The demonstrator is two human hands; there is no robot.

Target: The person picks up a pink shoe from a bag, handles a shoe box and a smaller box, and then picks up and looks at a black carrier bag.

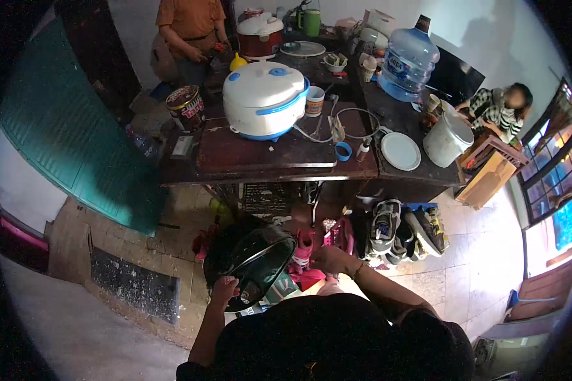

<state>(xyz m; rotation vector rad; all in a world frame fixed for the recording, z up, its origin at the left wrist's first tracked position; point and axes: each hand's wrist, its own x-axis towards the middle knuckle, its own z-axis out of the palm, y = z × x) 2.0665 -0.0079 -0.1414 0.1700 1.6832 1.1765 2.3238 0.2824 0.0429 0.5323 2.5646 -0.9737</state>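
My left hand (225,288) is closed on the near edge of a glossy black bag or case (262,259), whose pale-edged rim is tilted up. What lies inside it is too dark to make out. My right hand (333,260) hovers or rests beside a pink shoe (304,243), fingers curled; whether anything is in it is hidden. Just beyond that hand is a pink woven item (342,233). A red cloth-like piece (310,277) and a green box (282,287) with a white logo lie low between my arms.
Several sneakers (386,226) are piled on the tiled floor at right. Ahead, a dark wooden table (267,159) bears a white rice cooker (264,102), a water jug (405,62) and a white bucket (445,138). One person (190,28) stands behind; another (498,112) sits far right.
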